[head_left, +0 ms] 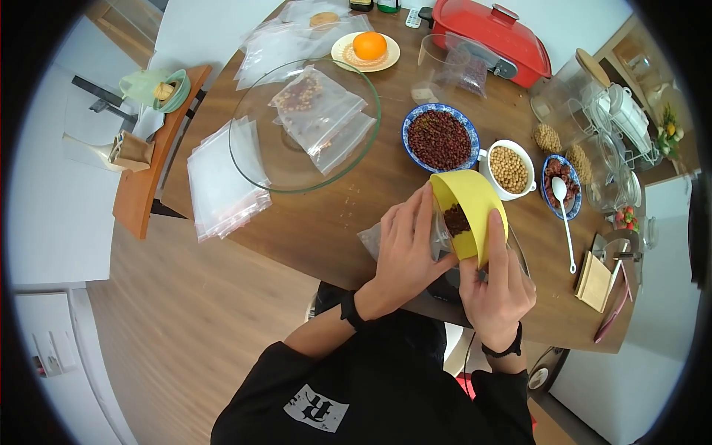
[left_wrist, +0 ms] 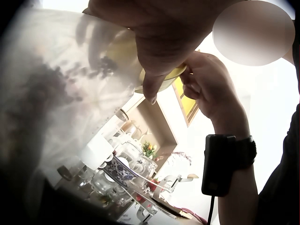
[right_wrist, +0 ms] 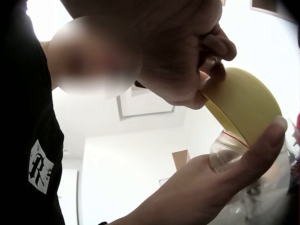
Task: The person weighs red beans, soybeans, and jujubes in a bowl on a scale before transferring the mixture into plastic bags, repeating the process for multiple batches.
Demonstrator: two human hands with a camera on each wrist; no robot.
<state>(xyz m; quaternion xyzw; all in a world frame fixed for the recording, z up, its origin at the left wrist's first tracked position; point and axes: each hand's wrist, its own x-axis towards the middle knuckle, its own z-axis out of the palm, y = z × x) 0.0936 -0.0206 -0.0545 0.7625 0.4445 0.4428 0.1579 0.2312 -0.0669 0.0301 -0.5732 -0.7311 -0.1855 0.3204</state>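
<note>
My right hand (head_left: pixel 495 297) grips a yellow bowl (head_left: pixel 478 200), tilted toward my left hand (head_left: pixel 404 245). Dark red bits (head_left: pixel 455 220) lie in the bowl's lower side. My left hand holds a clear zip bag (head_left: pixel 369 239) at the bowl's rim, its thumb against the bowl in the right wrist view. That view also shows the bag's red zip line right by the bowl (right_wrist: pixel 243 103). Seen from the left wrist, dark bits (left_wrist: pixel 101 70) show through the cloudy bag (left_wrist: pixel 42 42). The bag's lower part is hidden behind my hands in the head view.
Beyond the hands stand a blue-patterned bowl of dark red beans (head_left: pixel 439 139), a white cup of soybeans (head_left: pixel 509 168) and a dish with a white spoon (head_left: pixel 560 189). At left are a glass bowl (head_left: pixel 271 185) holding filled bags and stacked bags (head_left: pixel 222 178). Behind sits a red cooker (head_left: pixel 489 33).
</note>
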